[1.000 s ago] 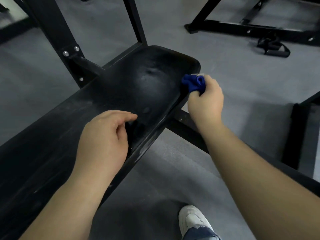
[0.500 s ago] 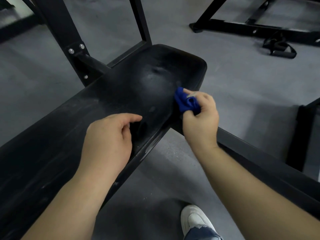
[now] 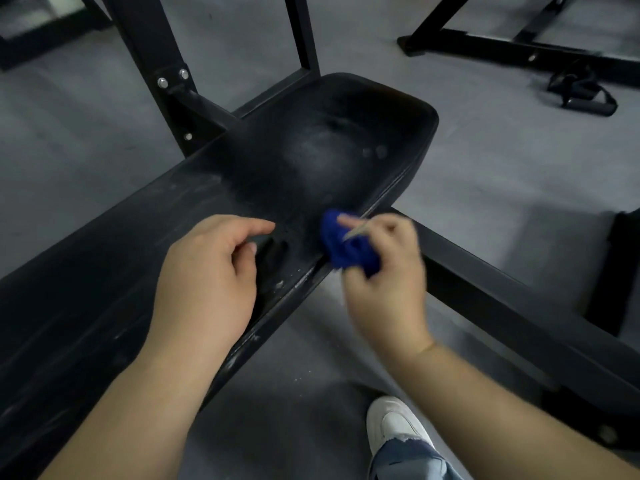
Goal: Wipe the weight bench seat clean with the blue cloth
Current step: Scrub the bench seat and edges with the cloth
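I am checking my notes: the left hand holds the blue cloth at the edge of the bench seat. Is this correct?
No. The head view shows the right hand holds the blue cloth at the edge of the bench seat; the left hand has no cloth.

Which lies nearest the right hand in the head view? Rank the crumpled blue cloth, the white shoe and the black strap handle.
1. Blue cloth, gripped in the right hand itself.
2. White shoe, down below the hand.
3. Black strap handle, far off at upper right.

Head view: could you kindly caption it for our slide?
Right hand holds a blue cloth at the bench seat edge; left hand rests on it.
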The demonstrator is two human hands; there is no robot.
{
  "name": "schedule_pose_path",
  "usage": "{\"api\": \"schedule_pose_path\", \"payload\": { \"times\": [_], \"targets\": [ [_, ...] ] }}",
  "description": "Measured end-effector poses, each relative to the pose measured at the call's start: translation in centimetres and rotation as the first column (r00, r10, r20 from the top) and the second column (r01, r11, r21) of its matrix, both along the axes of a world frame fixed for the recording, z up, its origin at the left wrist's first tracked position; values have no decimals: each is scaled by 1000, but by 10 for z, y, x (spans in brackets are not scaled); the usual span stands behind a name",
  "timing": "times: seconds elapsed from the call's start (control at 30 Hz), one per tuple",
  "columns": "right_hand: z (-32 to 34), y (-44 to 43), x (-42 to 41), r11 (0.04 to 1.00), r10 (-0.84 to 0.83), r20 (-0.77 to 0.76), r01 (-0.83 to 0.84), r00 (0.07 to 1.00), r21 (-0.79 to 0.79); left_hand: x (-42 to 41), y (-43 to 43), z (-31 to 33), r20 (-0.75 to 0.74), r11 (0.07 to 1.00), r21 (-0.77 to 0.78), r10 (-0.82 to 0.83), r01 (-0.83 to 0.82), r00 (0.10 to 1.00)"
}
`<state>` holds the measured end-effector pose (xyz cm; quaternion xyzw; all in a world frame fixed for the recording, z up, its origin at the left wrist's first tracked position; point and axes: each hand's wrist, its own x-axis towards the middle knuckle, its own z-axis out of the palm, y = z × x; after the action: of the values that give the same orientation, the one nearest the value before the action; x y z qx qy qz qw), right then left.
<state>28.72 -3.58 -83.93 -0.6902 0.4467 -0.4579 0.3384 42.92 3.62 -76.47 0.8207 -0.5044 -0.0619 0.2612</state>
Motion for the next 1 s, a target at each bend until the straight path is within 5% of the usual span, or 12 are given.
{"api": "schedule_pose_path", "payload": {
  "times": [0.13,0.33,0.53,0.73,0.9,1.0],
  "targets": [
    [2,36,-4,940,320,-123,-331,939,-83,1,11,-2,-30,1000,-18,4,-4,1000],
    [15,-28,-6,996,-37,-72,42,997,78,11,24,-1,-114,997,-42,63,-68,991],
    [24,29,7,940,313,-223,-334,923,-66,7,15,2,-87,996,-51,67,-72,994],
    [35,-26,9,997,59,-309,-70,949,-26,10,11,9,-96,993,-59,101,-107,990],
    [35,17,15,920,354,-337,-389,873,-43,6,5,10,-70,995,-60,80,-84,994],
    [46,-15,7,951,274,-205,-296,939,-85,7,5,14,-72,996,-51,71,-74,995]
  ]
}}
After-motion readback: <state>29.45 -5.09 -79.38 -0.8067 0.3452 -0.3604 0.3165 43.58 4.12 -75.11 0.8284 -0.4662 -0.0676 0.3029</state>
